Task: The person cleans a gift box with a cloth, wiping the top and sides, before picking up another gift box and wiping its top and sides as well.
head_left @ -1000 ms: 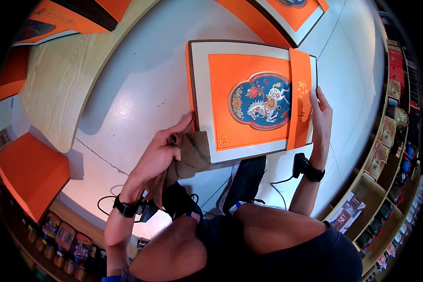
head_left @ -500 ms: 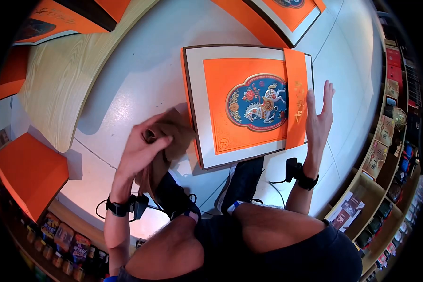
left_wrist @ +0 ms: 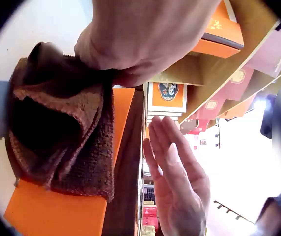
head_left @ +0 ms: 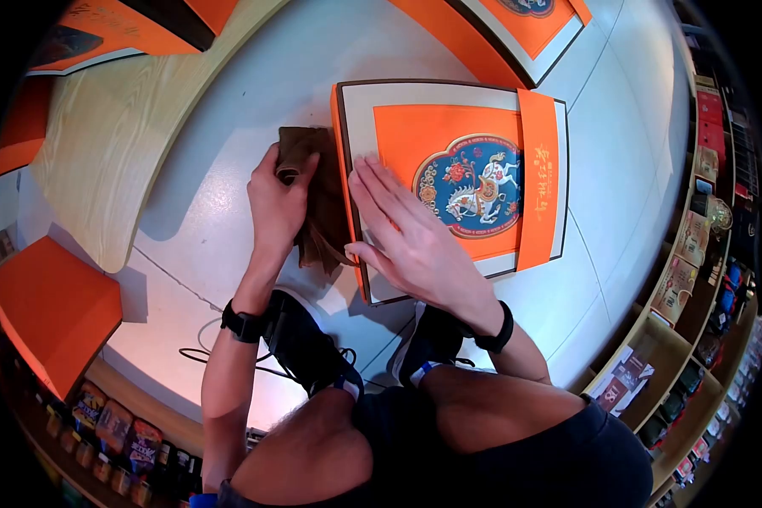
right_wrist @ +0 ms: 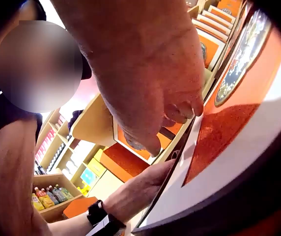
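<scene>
Brown cloth (head_left: 320, 230), gripped in the left hand (head_left: 278, 199), presses against the nine-o'clock edge of the orange box (head_left: 449, 118) on the floor (head_left: 229, 127), while the right hand (head_left: 406, 237), fingers spread flat, apparently steadies the lid.

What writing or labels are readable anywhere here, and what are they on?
No text reads clearly.
Gold characters on the orange band of the big box: too small to read.
Dark marks on the orange box at top left: blurred.
Labels on the shelf packages at right: too small to read.
</scene>
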The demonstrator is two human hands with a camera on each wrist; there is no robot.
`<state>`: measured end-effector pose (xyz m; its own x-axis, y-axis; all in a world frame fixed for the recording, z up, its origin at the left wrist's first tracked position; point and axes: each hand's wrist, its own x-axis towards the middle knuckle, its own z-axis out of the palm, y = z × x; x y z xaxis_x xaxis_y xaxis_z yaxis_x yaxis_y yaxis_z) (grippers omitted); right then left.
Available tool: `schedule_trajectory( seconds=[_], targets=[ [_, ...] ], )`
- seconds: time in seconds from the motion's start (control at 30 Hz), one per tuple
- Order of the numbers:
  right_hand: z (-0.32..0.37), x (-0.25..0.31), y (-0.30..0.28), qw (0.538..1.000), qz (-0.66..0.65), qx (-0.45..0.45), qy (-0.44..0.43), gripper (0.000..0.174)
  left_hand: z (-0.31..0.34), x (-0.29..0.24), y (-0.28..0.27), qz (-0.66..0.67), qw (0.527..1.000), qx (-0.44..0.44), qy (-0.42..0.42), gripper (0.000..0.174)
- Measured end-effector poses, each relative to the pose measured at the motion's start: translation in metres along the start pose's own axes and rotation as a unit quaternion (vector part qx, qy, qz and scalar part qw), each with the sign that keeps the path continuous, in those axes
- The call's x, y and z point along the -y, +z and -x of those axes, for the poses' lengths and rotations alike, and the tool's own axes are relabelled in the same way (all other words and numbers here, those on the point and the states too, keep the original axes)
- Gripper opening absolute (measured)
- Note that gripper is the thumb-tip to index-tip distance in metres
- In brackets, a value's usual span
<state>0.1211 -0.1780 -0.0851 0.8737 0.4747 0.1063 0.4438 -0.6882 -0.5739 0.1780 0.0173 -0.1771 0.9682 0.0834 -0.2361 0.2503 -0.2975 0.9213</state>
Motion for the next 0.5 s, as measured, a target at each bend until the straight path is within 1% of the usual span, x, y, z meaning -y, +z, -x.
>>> schedule_trajectory(
  seconds=[0.03,0.07,0.2,0.43,0.5],
  targets=[
    [0.001,-0.002,0.005,1.0,-0.004,0.002,-0.002,0.071,-0.001,-0.003,0.002,0.001,1.0,0.0,-0.002,0.031],
    [0.002,-0.004,0.009,1.0,0.012,0.023,-0.006,0.075,-0.001,-0.006,0.005,-0.027,1.0,0.014,-0.005,0.03],
    [0.002,-0.004,0.016,0.999,0.04,0.036,0.0,0.077,-0.006,0.001,0.01,-0.093,0.995,0.043,-0.006,0.029],
    [0.002,-0.006,0.012,0.998,0.006,0.068,0.011,0.079,-0.007,0.001,0.014,-0.077,0.996,0.051,-0.015,0.027],
    [0.001,-0.005,0.012,0.997,-0.001,0.072,0.012,0.079,-0.007,-0.002,0.012,-0.036,0.996,0.068,-0.043,0.028]
  ],
)
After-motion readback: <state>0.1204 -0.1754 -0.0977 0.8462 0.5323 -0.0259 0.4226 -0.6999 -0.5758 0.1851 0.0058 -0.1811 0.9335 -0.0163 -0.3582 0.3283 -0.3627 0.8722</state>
